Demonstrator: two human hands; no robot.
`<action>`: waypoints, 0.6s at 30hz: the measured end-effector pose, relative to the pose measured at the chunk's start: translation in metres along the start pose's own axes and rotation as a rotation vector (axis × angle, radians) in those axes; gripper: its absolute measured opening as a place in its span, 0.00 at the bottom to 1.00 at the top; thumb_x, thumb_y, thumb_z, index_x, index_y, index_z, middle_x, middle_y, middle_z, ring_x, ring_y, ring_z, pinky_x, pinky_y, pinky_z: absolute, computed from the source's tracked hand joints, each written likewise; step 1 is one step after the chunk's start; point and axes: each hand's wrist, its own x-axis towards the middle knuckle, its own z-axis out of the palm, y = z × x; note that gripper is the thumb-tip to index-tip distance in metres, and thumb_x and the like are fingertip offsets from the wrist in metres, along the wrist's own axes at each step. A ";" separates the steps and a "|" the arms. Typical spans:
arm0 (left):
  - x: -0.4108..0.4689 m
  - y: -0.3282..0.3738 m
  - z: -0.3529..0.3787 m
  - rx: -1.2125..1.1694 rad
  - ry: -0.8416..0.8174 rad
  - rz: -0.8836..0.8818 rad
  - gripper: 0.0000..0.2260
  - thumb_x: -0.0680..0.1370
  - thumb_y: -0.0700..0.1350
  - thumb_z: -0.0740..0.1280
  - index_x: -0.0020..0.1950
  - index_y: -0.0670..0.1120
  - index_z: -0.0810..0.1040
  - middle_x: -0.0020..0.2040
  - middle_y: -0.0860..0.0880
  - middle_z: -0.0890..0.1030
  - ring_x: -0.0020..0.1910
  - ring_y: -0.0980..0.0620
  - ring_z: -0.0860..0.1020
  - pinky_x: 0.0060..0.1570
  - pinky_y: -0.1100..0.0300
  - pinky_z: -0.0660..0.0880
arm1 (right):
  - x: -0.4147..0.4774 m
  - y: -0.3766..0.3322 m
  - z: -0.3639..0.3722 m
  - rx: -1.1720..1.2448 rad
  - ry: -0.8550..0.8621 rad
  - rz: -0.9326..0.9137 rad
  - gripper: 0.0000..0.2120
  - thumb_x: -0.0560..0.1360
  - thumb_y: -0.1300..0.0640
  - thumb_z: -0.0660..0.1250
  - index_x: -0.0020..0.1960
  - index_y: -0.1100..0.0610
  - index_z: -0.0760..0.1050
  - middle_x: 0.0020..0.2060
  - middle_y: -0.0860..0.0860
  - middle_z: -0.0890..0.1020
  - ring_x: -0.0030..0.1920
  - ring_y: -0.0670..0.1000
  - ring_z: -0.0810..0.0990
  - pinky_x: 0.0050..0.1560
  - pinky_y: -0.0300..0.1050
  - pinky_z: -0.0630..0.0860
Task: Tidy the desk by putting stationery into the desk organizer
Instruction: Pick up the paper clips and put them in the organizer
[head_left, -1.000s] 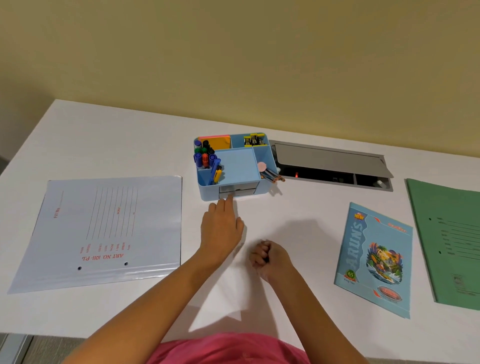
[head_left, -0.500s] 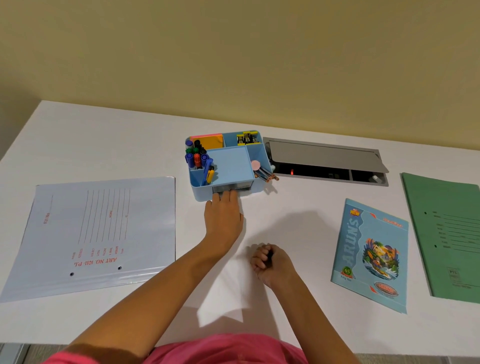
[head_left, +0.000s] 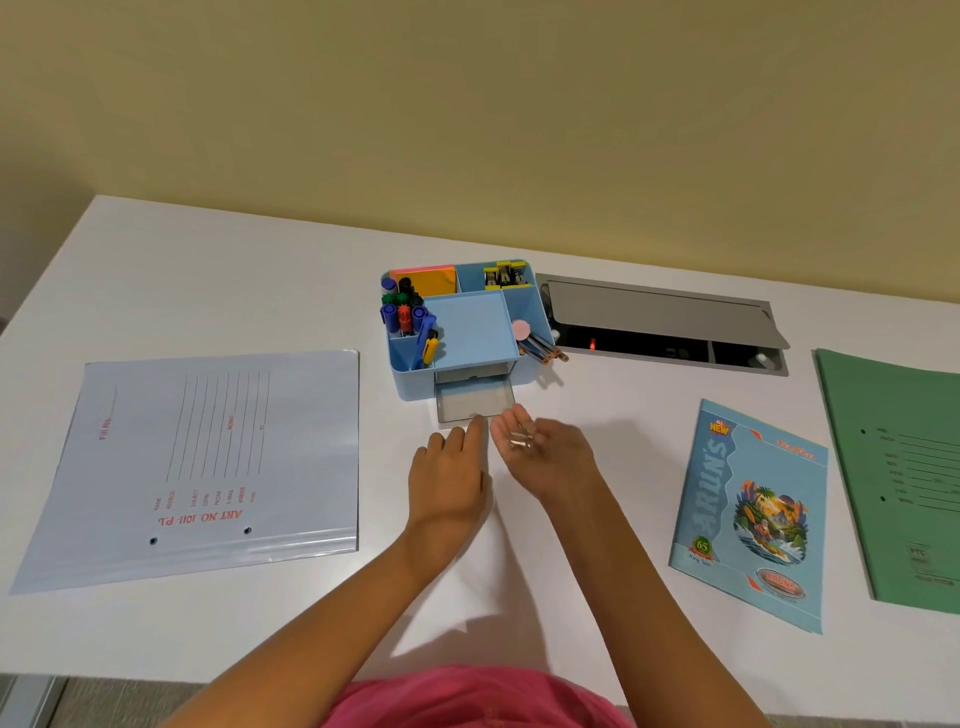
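A light blue desk organizer (head_left: 470, 332) stands at the middle of the white desk, filled with markers (head_left: 402, 312), sticky notes (head_left: 428, 278), binder clips (head_left: 505, 275) and pencils (head_left: 540, 352). Its grey front drawer (head_left: 475, 402) is pulled out and looks empty. My left hand (head_left: 449, 475) lies palm down with its fingertips at the drawer's front edge. Just right of the drawer, my right hand (head_left: 545, 452) is turned palm up and cups a small cluster of metal paper clips (head_left: 519, 439).
A pale blue file folder (head_left: 208, 457) lies at the left. A blue notebook (head_left: 750, 512) and a green folder (head_left: 904, 478) lie at the right. A grey cable hatch (head_left: 660, 325) is open behind the organizer. A white paper sheet (head_left: 467, 577) lies under my wrists.
My left hand pulled the drawer out of the organizer. My right hand moved forward from a closed fist and turned palm up, showing the paper clips.
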 end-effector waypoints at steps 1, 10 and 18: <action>0.000 0.000 0.001 0.000 -0.003 -0.005 0.25 0.77 0.43 0.59 0.75 0.48 0.61 0.61 0.47 0.77 0.55 0.46 0.74 0.51 0.56 0.71 | 0.001 0.000 0.008 -0.026 -0.034 -0.010 0.21 0.80 0.64 0.45 0.65 0.56 0.71 0.60 0.52 0.79 0.62 0.52 0.75 0.68 0.40 0.64; 0.003 0.000 0.003 0.019 -0.010 -0.006 0.25 0.80 0.44 0.57 0.76 0.47 0.56 0.67 0.47 0.72 0.61 0.46 0.71 0.59 0.57 0.69 | 0.012 0.002 0.044 -0.231 0.080 0.013 0.21 0.83 0.57 0.48 0.71 0.67 0.61 0.71 0.61 0.66 0.72 0.59 0.63 0.75 0.52 0.58; -0.001 -0.001 0.005 0.003 -0.037 0.001 0.27 0.79 0.44 0.58 0.77 0.49 0.53 0.66 0.46 0.73 0.59 0.46 0.72 0.56 0.56 0.71 | 0.012 0.001 0.040 -0.229 0.107 -0.076 0.20 0.83 0.59 0.47 0.71 0.68 0.61 0.71 0.61 0.66 0.73 0.59 0.63 0.75 0.52 0.58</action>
